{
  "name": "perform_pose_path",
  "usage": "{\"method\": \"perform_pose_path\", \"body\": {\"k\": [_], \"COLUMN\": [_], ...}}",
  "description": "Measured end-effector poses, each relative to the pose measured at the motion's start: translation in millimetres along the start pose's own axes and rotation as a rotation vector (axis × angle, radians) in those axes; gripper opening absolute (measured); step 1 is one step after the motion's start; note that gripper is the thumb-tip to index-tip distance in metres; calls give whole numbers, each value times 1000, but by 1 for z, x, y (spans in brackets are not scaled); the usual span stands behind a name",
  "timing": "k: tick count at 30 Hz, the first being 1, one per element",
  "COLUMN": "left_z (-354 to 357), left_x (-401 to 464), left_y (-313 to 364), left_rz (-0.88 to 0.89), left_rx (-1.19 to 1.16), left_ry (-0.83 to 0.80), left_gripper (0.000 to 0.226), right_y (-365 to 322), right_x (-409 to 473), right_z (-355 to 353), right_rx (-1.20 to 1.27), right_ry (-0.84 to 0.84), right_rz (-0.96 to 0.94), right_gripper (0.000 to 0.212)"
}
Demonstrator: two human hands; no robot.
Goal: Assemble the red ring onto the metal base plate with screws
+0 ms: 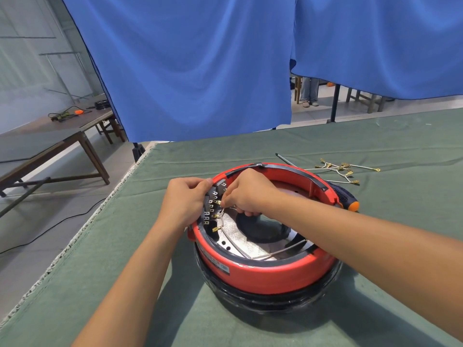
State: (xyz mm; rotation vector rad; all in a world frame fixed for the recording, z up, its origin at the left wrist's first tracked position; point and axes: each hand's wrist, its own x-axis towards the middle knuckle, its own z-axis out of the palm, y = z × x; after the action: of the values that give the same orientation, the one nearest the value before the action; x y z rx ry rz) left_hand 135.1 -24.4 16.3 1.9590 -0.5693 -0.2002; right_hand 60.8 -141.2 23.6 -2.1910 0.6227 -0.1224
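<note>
Ring (263, 274) sits on plate (240, 242); left hand (185, 201) grips switch block (213, 201) at ring's rim, right hand (246, 194) pinches wire terminal (217, 202), push it straight on

We are looking at a table (175, 284) covered in green cloth, its left edge showing a frayed pale fringe. Lying directly on it:

- A round assembly, sitting under both hands: a red ring (263, 274) stacked on a black base (270, 300), with a metal base plate (246, 242) showing inside.
- A screwdriver (344, 195) with a dark blue and orange handle, lying just behind the ring, beyond the right hand (250, 191); its shaft is pointing away to the far left.
- A bundle of white wires (343, 170) with brass terminals, lying further back and to the right of both hands, near the screwdriver.
</note>
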Motion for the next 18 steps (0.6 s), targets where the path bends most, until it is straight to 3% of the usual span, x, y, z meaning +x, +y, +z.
{"method": "perform_pose_path", "body": {"k": [9,18], "left_z": [2,4], "left_x": [1,4], "left_y": [-2,-6], "left_rz": [57,51], "left_rx": [34,89], "left_ry": [43,88], "left_gripper": [28,31], "right_y": [-4,-9], "right_x": [-1,3], "right_z": [1,8], "right_rx": [21,99], "right_ry": [-2,58], "right_rz": [14,174], "right_gripper": [14,22]}}
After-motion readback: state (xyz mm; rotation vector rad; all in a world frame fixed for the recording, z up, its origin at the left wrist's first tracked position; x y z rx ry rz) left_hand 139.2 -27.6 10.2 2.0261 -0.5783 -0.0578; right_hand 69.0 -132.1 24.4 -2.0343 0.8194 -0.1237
